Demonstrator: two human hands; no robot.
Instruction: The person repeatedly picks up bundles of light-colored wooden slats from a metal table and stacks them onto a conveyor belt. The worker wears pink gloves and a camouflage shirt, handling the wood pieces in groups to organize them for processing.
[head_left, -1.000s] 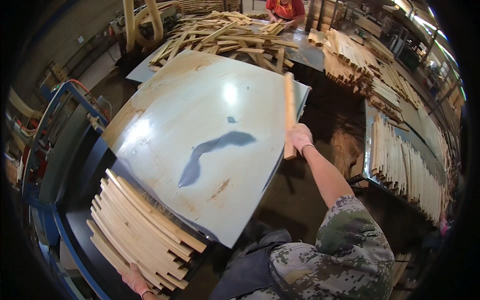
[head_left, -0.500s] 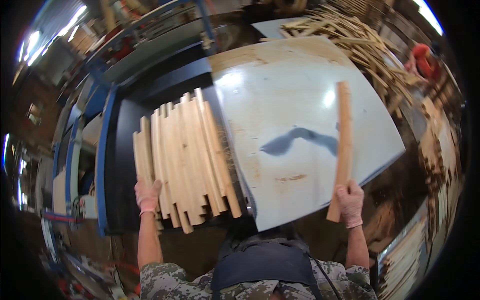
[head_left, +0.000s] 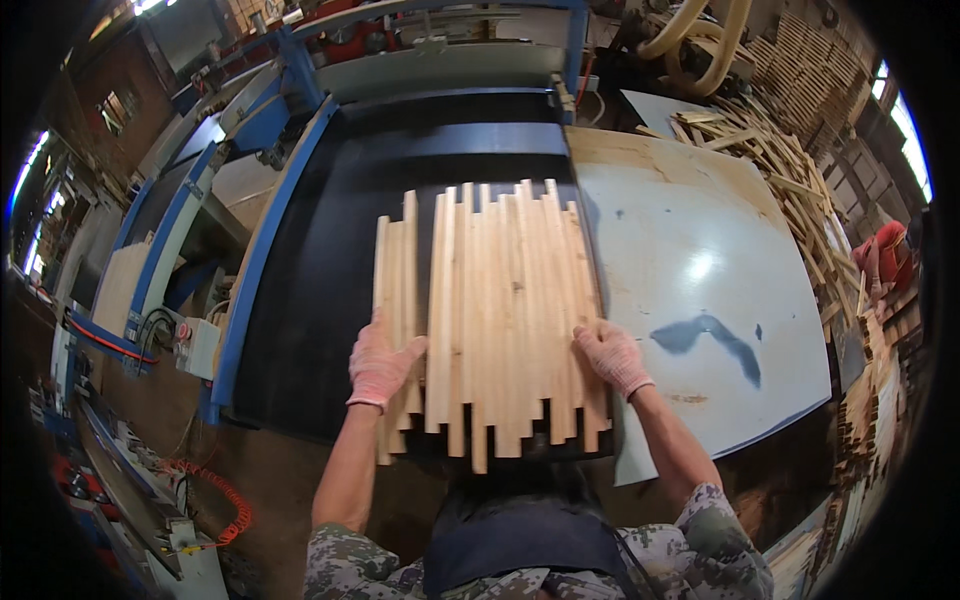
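Pale wooden strips lie side by side on a black belt in front of me, in a wide group (head_left: 500, 310) and a narrow group (head_left: 396, 265) to its left, with a dark gap between. Both hands wear pinkish knit gloves. My left hand (head_left: 380, 368) is closed round the narrow group near its lower part, thumb on the gap side. At the wide group's right edge, my right hand (head_left: 612, 358) grips the outermost strip, its fingertips partly hidden against the wood. The strips' near ends are uneven and stick out toward me.
A pale, stained metal-topped table (head_left: 690, 230) adjoins the belt on the right. Beyond it lies a heap of loose strips (head_left: 770, 170). A blue machine frame (head_left: 265, 265) borders the belt at left. A person in red (head_left: 885, 262) is at the far right.
My right hand has come left from over the pale table to the wide group's edge, and the strip it carried is no longer over the table. My view has swung left.
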